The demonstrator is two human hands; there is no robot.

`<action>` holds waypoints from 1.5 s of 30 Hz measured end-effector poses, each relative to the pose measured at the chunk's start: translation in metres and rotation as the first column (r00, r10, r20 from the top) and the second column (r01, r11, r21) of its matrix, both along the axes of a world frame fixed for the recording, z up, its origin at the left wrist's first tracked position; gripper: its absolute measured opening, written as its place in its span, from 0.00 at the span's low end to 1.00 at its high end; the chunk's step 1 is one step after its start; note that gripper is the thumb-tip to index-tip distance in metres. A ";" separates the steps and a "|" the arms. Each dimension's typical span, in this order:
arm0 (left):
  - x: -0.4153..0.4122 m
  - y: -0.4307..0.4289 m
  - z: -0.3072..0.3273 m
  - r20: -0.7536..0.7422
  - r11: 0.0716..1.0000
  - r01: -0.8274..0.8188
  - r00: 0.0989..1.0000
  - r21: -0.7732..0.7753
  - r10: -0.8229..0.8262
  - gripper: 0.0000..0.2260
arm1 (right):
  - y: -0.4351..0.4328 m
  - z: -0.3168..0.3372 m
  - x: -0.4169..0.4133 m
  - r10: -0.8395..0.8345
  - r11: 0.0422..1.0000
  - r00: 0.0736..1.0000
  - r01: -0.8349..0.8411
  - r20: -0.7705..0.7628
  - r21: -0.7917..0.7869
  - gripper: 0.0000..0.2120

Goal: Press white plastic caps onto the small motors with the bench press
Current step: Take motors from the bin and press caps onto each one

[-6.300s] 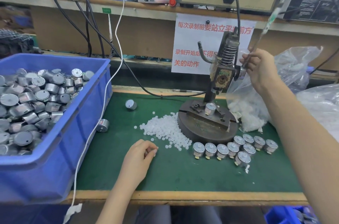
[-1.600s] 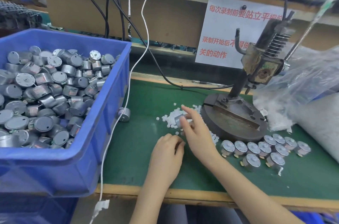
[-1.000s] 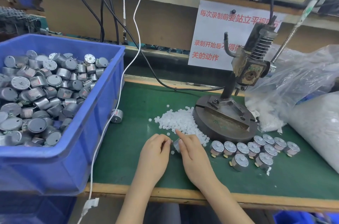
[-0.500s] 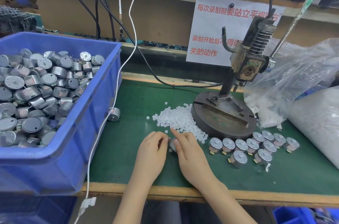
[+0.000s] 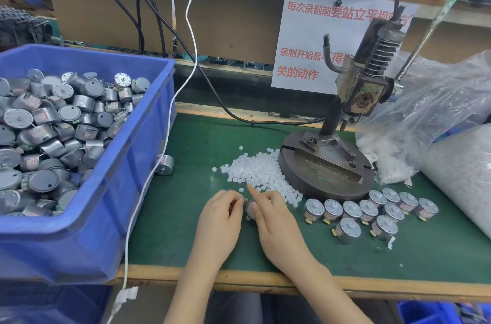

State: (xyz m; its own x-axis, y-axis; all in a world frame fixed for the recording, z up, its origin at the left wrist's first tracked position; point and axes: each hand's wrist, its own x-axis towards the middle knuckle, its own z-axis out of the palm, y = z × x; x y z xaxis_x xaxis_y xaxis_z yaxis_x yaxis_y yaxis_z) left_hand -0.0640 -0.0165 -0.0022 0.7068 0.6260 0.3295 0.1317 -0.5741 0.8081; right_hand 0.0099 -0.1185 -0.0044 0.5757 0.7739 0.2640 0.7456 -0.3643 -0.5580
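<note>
At the bench's near wooden edge, a green mat [image 5: 186,230] is covering the worktop. On it the right hand [image 5: 276,222] is gripping a small metal motor [image 5: 249,208] with thumb and curled fingers, its index finger sticking out. The left hand [image 5: 220,220] is curling its fingertips against the same motor; whether they are pinching a cap I cannot tell. Just beyond, translucent white caps [image 5: 261,172] are lying heaped against the bench press [image 5: 329,164] and its round iron base. Capped motors [image 5: 369,211] are standing in rows to the right. A blue plastic bin [image 5: 87,244] at left is brimming with silvery cylindrical motors. Clear bags [image 5: 438,111] are slumping far right, and a paper sign [image 5: 313,39] is hanging behind.
</note>
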 end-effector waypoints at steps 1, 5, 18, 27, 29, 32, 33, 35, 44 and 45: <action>0.000 0.000 0.000 -0.003 1.000 0.000 1.000 -0.002 0.000 0.07 | 0.001 -0.001 -0.001 -0.005 1.000 1.000 0.006 0.031 -0.022 0.21; 0.000 -0.001 0.001 -0.008 1.000 0.004 1.000 -0.023 -0.004 0.07 | 0.003 -0.003 -0.004 0.001 0.990 0.982 0.026 0.190 -0.139 0.22; 0.000 0.000 -0.004 0.008 0.998 -0.034 0.999 -0.045 0.034 0.09 | 0.001 0.008 -0.009 0.038 0.983 0.883 0.052 0.467 -0.178 0.25; -0.002 -0.001 -0.001 -0.039 0.992 -0.075 0.997 -0.097 0.072 0.09 | 0.008 0.008 -0.010 0.127 0.919 0.957 -0.015 0.260 -0.394 0.28; -0.004 -0.001 0.000 -0.042 0.992 -0.075 0.997 -0.103 0.071 0.09 | 0.009 0.008 -0.010 0.115 0.924 0.958 -0.006 0.263 -0.382 0.27; -0.005 -0.001 0.002 -0.051 0.995 -0.065 0.997 -0.071 0.062 0.09 | 0.006 0.004 -0.006 0.036 0.950 0.964 0.049 0.265 -0.307 0.25; -0.005 0.000 0.002 -0.054 0.996 -0.063 0.997 -0.056 0.060 0.09 | 0.003 0.004 -0.004 0.001 0.959 0.963 0.076 0.270 -0.273 0.25; -0.004 0.000 0.002 -0.066 0.998 -0.063 0.996 -0.031 0.061 0.08 | -0.003 0.005 -0.004 -0.053 0.968 0.959 0.118 0.278 -0.220 0.27; -0.001 0.000 0.000 -0.082 0.998 -0.057 0.995 -0.027 0.054 0.08 | -0.031 0.026 0.003 -0.064 0.979 0.995 0.078 0.078 -0.187 0.17; -0.002 0.000 0.000 -0.081 0.998 -0.053 0.995 -0.028 0.051 0.09 | -0.030 0.030 0.006 -0.042 0.976 0.997 0.056 0.067 -0.211 0.17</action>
State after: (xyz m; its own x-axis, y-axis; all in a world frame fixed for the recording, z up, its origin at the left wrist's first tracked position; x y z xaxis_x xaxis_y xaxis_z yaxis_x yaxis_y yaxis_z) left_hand -0.0657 -0.0165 -0.0019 0.6964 0.6716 0.2530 0.2263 -0.5400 0.8107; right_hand 0.0158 -0.1485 0.0255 0.6020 0.7874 0.1328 0.7545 -0.5065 -0.4175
